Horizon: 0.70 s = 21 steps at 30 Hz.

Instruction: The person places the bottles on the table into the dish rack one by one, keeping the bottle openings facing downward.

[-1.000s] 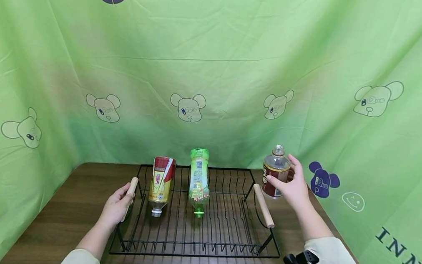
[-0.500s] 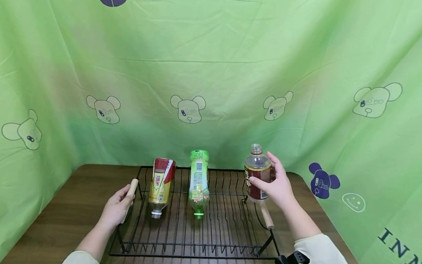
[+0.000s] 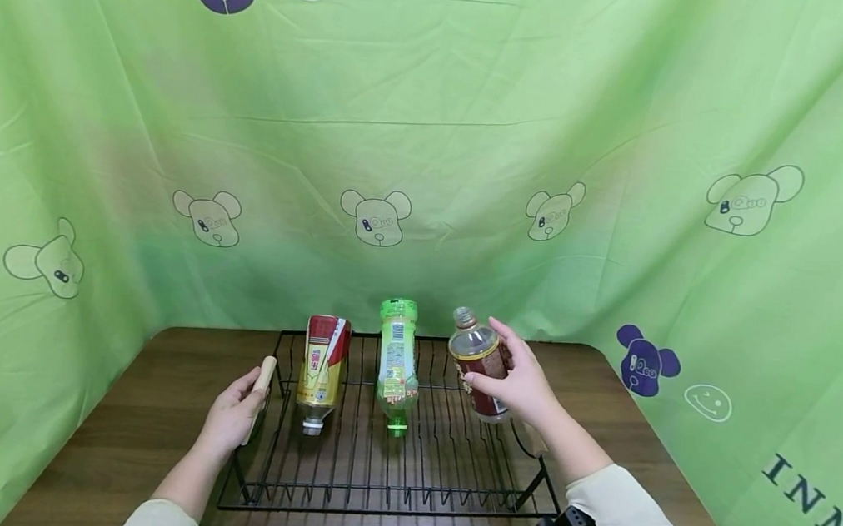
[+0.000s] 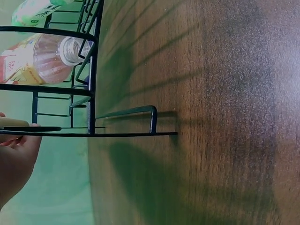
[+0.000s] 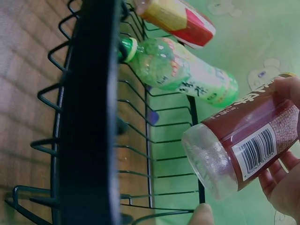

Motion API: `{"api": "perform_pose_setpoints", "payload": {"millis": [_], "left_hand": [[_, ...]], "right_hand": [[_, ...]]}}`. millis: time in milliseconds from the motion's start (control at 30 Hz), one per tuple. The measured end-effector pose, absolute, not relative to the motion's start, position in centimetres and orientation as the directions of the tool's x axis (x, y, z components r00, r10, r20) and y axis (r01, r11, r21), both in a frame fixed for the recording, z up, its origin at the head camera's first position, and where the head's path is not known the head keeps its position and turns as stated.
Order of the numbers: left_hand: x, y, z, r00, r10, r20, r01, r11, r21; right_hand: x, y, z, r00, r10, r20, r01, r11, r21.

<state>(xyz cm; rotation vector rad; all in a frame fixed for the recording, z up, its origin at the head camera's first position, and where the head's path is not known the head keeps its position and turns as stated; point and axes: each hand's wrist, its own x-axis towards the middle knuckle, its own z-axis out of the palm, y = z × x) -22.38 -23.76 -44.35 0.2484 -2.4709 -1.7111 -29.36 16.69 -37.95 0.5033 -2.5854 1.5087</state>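
Observation:
My right hand (image 3: 527, 385) grips a clear plastic bottle (image 3: 482, 374) with a dark red-brown label and no cap. It is held over the right part of a black wire dish rack (image 3: 385, 511), its mouth up and leaning left. In the right wrist view its clear base and the label's barcode show. My left hand (image 3: 227, 417) holds the rack's left wooden handle (image 3: 263, 374). Two bottles stand neck down in the rack: one with a red and yellow label (image 3: 324, 359) at left, and a green one (image 3: 398, 361) near the middle.
The rack's right wooden handle (image 5: 202, 216) is mostly hidden behind my right hand in the head view. Under the rack is a brown wood-grain table (image 3: 145, 406). A green cloth (image 3: 459, 174) with bear prints hangs behind and at both sides.
My right hand has carried the brown-labelled bottle left, from beyond the right handle to over the rack, and the bottle now leans. The left hand stays on its handle.

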Motion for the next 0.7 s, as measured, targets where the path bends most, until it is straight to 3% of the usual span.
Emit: {"api": "perform_pose_setpoints", "payload": {"millis": [467,700], "left_hand": [[-22.4,-23.7,-44.0,-0.983,-0.185,0.012,-0.072,0.437,0.897],[-22.4,-22.4,-42.2,-0.98,-0.169,0.106,0.004,0.513,0.858]], "right_hand": [[-28.8,14.9,-39.0,-0.91,-0.343,0.234,-0.4,0.57,-0.718],[-28.5,14.1,-39.2,-0.889,-0.397,0.228,-0.439,0.597,-0.671]]}}
